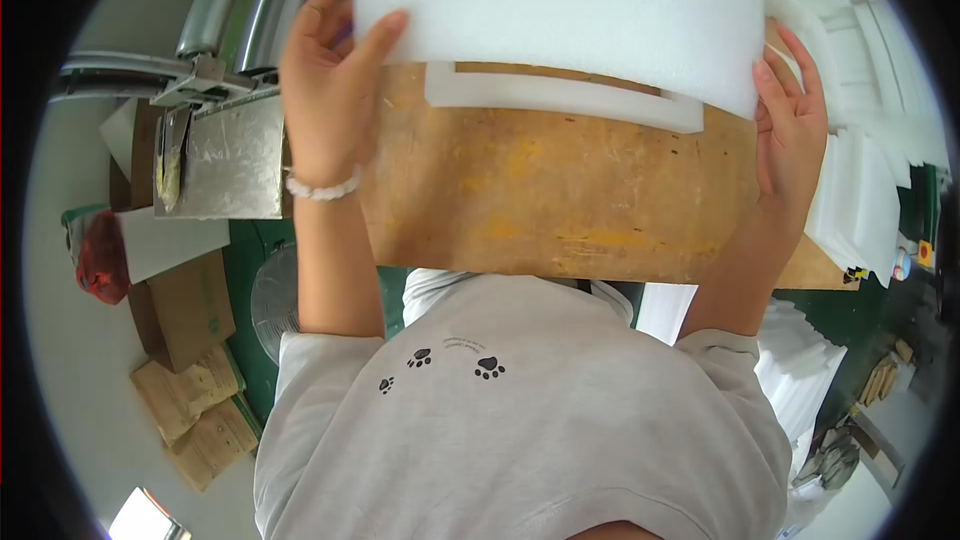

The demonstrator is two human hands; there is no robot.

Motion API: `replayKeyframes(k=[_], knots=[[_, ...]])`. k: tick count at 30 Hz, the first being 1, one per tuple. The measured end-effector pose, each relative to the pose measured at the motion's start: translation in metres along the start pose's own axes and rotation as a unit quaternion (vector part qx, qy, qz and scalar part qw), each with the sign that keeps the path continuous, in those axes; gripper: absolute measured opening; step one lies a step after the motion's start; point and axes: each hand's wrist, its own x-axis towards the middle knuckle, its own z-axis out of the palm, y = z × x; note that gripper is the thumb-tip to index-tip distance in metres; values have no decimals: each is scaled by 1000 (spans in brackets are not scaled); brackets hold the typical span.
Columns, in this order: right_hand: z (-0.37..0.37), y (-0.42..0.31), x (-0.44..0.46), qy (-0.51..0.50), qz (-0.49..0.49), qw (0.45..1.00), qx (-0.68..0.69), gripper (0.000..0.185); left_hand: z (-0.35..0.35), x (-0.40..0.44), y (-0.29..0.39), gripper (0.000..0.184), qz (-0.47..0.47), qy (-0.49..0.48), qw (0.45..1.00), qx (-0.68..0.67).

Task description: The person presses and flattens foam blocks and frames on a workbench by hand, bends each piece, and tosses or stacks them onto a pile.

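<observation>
Over the far half of the wooden tabletop (560,195), a white foam sheet (560,0) held out in both hands, its upper part cut off by the top of the view. Near edge of the sheet bowed slightly, lower toward the right corner. Left hand (328,95) at the near left corner: thumb laid on the upper face, fingers curled round the left side, sheet pinched between. White beaded bracelet (322,188) on that wrist. Right hand (790,110) at the near right corner, pinching the edge; the far side of this grip was partly hidden.

Beneath the sheet, a white foam frame (560,102) lay on the tabletop, only its near part showing; could not tell whether sheet and frame touched. Bare wood, scuffed and yellow-stained, between frame and the person's shirt (540,430), grey with dark paw prints.

Left of the tabletop: metal rollers (215,0), and nearer, a metal box (235,155). Lower down, a round fan (275,300) and cardboard boxes (200,310). At right, just beside the tabletop, stacked white sheets (855,205).
</observation>
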Motion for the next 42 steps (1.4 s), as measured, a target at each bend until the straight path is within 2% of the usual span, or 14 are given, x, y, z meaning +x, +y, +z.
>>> replayKeyframes(k=[5,10,15,20,22,23,25,30,41,42], knots=[[-4,34,0,74,18,995,-64,33,-12,-7,-53,44,-63,2,998,27],[-13,50,-2,86,29,992,-85,25,-9,-10,-63,41,-95,-3,995,37],[-16,53,-5,93,46,992,-70,28,-4,-14,-50,39,-154,-29,985,76],[-20,62,-5,74,57,992,-78,31,-3,-17,-51,40,-142,-20,986,87],[-23,71,-4,61,84,993,-52,31,-1,-17,-52,38,-136,-8,984,116],[-27,82,-3,47,89,995,14,31,9,-17,-54,38,-140,-35,985,94],[-31,87,-4,32,134,988,64,31,1,-16,-52,38,-139,-9,981,136],[-30,87,-9,26,145,984,96,32,-2,-13,-61,37,-131,-12,986,101],[-28,93,-16,34,164,983,72,37,5,-16,-57,37,-127,-4,981,148],[-29,96,-20,40,143,988,49,39,4,-17,-60,38,-133,-12,980,144]])
